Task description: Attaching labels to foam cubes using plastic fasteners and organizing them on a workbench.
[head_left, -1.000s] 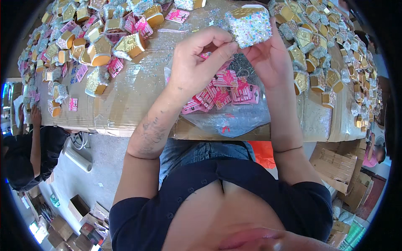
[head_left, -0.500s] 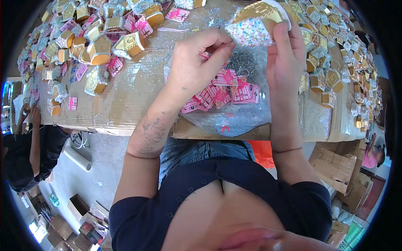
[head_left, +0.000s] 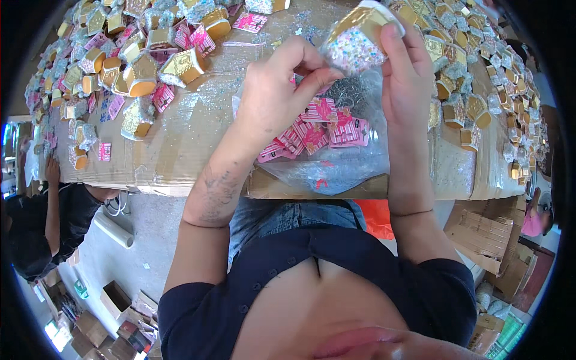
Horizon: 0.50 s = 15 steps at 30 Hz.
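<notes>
If, as seems likely, light, stiff and prone to shedding glitter (head_left: 354,54), hold the house ornament (head_left: 363,33) by its smooth gold side, as gripped above the table (head_left: 168,150) by the right hand (head_left: 408,75), with the left hand (head_left: 285,84) pinched beside it, contents unclear.

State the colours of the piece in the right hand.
The piece is gold and white with multicoloured speckles, best seen in the head view.

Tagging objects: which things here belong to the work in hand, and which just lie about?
Likely in use:
- glittery house ornament, in the right hand
- pink cards
- clear plastic bag
- similar ornaments on the table

Apparently just lying about:
- white tube
- open cardboard box
</notes>
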{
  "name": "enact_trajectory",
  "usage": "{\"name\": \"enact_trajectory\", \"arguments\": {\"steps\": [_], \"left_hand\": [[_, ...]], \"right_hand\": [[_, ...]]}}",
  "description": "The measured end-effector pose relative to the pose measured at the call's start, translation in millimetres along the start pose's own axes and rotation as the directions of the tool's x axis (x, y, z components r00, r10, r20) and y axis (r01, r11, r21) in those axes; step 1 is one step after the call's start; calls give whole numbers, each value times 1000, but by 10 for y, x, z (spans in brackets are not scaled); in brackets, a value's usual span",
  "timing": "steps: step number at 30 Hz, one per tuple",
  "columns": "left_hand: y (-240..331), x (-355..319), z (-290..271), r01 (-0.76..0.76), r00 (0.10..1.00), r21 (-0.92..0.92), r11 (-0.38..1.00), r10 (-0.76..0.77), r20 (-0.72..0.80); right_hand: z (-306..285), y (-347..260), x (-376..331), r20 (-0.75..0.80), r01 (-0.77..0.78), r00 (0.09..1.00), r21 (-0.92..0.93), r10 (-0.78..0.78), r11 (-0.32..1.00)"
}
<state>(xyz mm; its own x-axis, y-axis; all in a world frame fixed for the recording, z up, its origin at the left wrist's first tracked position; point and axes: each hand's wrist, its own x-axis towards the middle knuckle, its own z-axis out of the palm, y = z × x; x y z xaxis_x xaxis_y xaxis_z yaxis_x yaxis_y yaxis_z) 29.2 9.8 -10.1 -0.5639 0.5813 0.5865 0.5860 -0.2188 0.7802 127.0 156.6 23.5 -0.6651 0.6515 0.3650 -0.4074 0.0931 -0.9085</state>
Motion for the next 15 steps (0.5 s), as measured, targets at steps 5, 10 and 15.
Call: {"name": "enact_trajectory", "arguments": {"steps": [5,10,15], "left_hand": [[-7,-9,-11,1,999,-47,999,-3,-47],[-33,44,-50,78,997,-162,984,-77,15],[-183,189,-267,198,970,-299,933,-231,-78]], "right_hand": [[-37,67,18,7,-104,995,135,104,985],[74,-14,-45,89,-108,991,113,98,988],[-18,-70,-40,215,-100,972,12,95,995]]}}
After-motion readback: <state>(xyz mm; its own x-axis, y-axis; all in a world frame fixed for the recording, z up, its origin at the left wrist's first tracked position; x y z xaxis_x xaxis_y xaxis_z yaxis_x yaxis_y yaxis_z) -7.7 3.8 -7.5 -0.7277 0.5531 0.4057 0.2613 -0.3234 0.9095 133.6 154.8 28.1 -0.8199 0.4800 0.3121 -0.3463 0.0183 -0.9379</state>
